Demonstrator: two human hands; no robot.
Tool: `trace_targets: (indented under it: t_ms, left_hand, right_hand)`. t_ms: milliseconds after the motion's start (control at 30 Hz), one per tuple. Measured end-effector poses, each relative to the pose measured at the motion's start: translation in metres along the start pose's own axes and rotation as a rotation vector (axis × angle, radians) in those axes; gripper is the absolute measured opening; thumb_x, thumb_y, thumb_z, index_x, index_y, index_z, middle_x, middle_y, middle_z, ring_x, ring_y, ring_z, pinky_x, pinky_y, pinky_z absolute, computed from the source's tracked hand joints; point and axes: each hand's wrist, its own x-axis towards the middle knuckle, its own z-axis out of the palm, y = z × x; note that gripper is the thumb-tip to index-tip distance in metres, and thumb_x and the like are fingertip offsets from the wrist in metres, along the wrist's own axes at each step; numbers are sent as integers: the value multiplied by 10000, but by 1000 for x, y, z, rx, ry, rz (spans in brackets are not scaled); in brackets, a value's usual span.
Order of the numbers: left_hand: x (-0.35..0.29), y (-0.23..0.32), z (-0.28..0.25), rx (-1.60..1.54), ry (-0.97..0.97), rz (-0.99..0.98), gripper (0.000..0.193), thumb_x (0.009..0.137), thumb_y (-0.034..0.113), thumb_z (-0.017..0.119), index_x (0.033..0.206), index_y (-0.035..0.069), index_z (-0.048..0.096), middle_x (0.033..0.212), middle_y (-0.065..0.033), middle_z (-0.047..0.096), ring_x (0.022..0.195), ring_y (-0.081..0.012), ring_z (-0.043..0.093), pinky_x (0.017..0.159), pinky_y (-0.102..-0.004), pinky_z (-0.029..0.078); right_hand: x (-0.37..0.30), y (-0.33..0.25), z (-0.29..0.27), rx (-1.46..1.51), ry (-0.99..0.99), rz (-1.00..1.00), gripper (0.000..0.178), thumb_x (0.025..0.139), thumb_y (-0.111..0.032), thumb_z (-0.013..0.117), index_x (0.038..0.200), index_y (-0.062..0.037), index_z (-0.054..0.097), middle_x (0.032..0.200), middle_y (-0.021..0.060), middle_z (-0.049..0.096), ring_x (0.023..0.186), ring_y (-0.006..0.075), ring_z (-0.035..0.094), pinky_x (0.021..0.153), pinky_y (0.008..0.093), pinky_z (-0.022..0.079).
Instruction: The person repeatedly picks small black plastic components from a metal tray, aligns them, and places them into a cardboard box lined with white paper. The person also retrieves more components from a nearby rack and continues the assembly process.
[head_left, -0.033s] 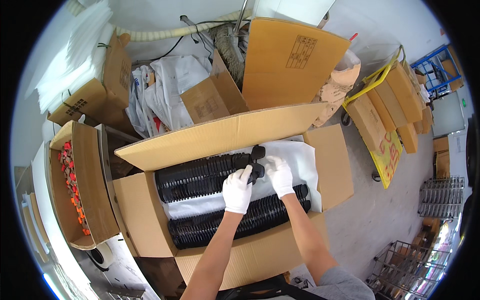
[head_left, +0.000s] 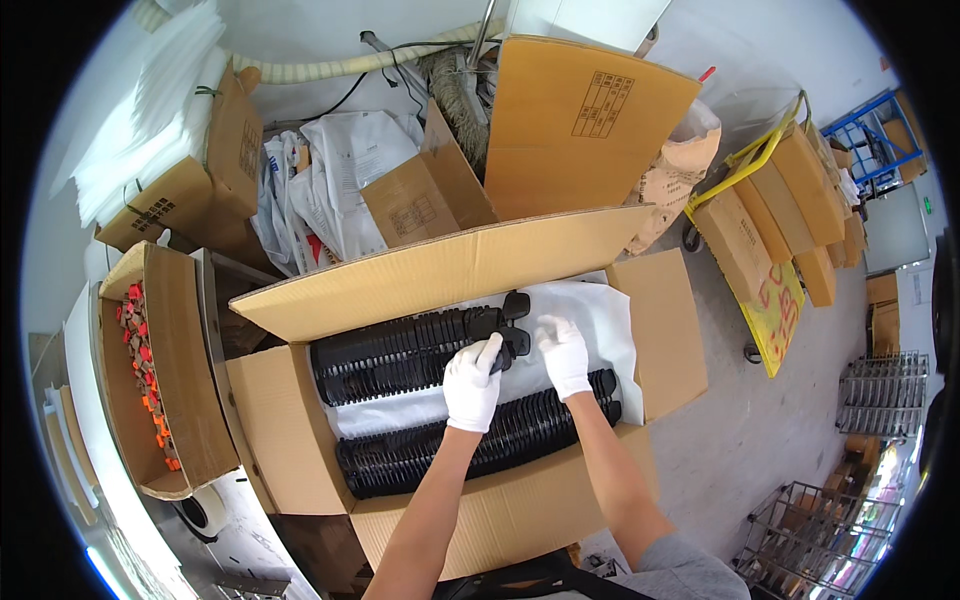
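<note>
My left hand (head_left: 471, 388), in a white glove, is closed at the right end of the upper row of black plastic parts (head_left: 390, 350). Its thumb and fingers pinch one dark piece there. Flat rounded ends of a few black parts (head_left: 516, 322) stick out past the fingertips. To their right, my right hand (head_left: 563, 356), gloved too, hovers over white sheeting (head_left: 598, 320) with loosely bent fingers apart and nothing visible in them. Below both hands lies a second row of nested black parts (head_left: 470, 447). Both rows lie inside an opened cardboard box (head_left: 285, 425).
At the left stands a narrow carton (head_left: 190, 370) of small red and orange pieces. Behind the box are white plastic bags (head_left: 345, 165) and an upright cardboard sheet (head_left: 570, 130). A yellow cart (head_left: 775, 320) carries cartons at right; wire racks (head_left: 815, 535) stand farther down.
My right hand has drawn slightly right, away from the protruding black ends. My left hand has shifted only a little and keeps its grip at the row's end.
</note>
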Motion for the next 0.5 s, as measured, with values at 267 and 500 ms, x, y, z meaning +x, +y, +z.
trace_targets:
  t_ms: [267, 500]
  left_hand:
    - [-39, 52, -19, -244, -239, -61, 473, 621, 25, 694, 1091, 72, 686, 1165, -146, 590, 1148, -410, 537, 988, -521, 441]
    - [4, 16, 10, 31, -229, -219, 335, 789, 104, 698, 1123, 129, 684, 1076, -91, 625, 982, -313, 611, 828, -454, 496]
  right_hand:
    - [-49, -20, -33, 1171, -735, 643, 380, 942, -209, 674, 1266, -18, 616, 1055, 35, 687, 958, 124, 653, 853, 284, 521]
    - [9, -8, -25, 261, -231, 427, 262, 865, -216, 648, 1026, -10, 641, 836, 197, 698, 809, 316, 688, 757, 414, 522]
